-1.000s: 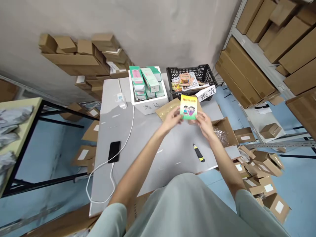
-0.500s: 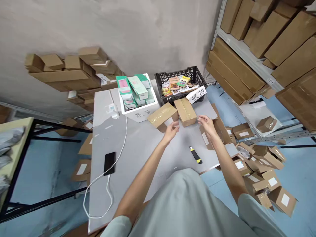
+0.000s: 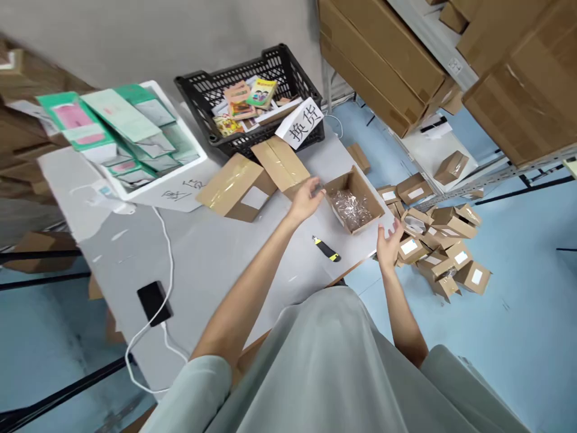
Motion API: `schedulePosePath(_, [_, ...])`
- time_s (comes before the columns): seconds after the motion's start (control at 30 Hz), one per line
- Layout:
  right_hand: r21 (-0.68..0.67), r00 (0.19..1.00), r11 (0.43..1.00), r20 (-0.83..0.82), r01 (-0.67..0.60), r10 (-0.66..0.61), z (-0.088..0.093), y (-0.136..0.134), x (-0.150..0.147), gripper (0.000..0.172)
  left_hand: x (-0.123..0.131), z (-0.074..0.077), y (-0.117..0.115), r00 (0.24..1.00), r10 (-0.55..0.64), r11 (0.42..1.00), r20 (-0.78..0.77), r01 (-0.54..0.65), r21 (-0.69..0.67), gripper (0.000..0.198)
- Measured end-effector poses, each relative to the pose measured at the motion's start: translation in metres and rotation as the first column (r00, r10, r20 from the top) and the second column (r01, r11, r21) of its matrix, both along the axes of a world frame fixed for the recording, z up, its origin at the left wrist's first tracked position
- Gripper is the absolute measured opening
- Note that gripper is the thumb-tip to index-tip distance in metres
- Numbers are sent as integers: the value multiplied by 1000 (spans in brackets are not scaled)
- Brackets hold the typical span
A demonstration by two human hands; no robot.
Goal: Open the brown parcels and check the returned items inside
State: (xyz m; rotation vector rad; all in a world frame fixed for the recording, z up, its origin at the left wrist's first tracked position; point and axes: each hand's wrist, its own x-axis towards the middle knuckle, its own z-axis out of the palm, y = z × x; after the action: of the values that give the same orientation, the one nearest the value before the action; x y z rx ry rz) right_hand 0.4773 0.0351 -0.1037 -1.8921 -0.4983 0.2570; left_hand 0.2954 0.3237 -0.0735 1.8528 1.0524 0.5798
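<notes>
An open cardboard box (image 3: 374, 207) with crumpled clear plastic (image 3: 350, 208) inside stands at the table's right edge. My left hand (image 3: 306, 203) is at the box's left side, thumb and fingers apart, holding nothing I can see. On the other side, my right hand (image 3: 388, 245) is open beside the table edge, its fingers spread and bent. Whether either hand touches the box I cannot tell. A black and yellow utility knife (image 3: 327, 249) lies below the box. Two closed cardboard boxes, a taped one (image 3: 232, 183) and a narrower one (image 3: 279, 162), sit left of my left hand.
A black crate (image 3: 252, 141) of booklets with a paper sign (image 3: 300, 123) stands at the back. Left of it is a white bin (image 3: 180, 195) of green-and-white packages. A phone (image 3: 154, 304) and white cable lie on the table (image 3: 225, 270). Several opened boxes (image 3: 439, 258) litter the floor.
My view has turned right and come closer to the table. Both hands have shifted from around the closed boxes to either side of the open box.
</notes>
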Motion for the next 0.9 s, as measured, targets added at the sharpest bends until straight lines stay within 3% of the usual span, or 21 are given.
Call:
schedulePosePath(0.1, [-54, 981, 997, -189, -55, 44, -26, -12, -18, 69, 23, 1, 21, 982, -81, 975, -172, 114, 192, 68])
schedulePosePath(0.2, [-52, 950, 977, -249, -207, 188, -43, -8, -25, 63, 29, -6, 20, 933, -141, 957, -330, 214, 197, 63])
schedulePosePath(0.37, [-36, 917, 944, -255, -327, 308, -61, 1, -5, 58, -4, -20, -41, 920, -145, 947, -365, 235, 217, 64])
schedulePosePath(0.5, [-46, 895, 910, -207, -412, 394, -69, -4, 20, 59, -43, -24, -96, 874, -227, 908, -429, 349, 231, 71])
schedulePosePath(0.6, [-40, 865, 882, -223, -469, 450, -66, -4, 35, 64, -65, -25, -117, 828, -283, 889, -485, 416, 192, 66])
schedulePosePath(0.77, [-32, 903, 940, -290, -339, 316, -49, 21, 59, 89, -72, -25, -115, 804, -323, 887, -499, 441, 136, 46])
schedulePosePath(0.83, [-55, 920, 966, -321, -254, 224, -47, 37, 69, 88, -68, -24, -108, 807, -294, 913, -512, 396, 101, 52])
schedulePosePath(0.9, [-48, 920, 978, -352, -205, 175, -49, 50, 79, 80, -61, -22, -99, 811, -241, 950, -533, 310, 42, 72])
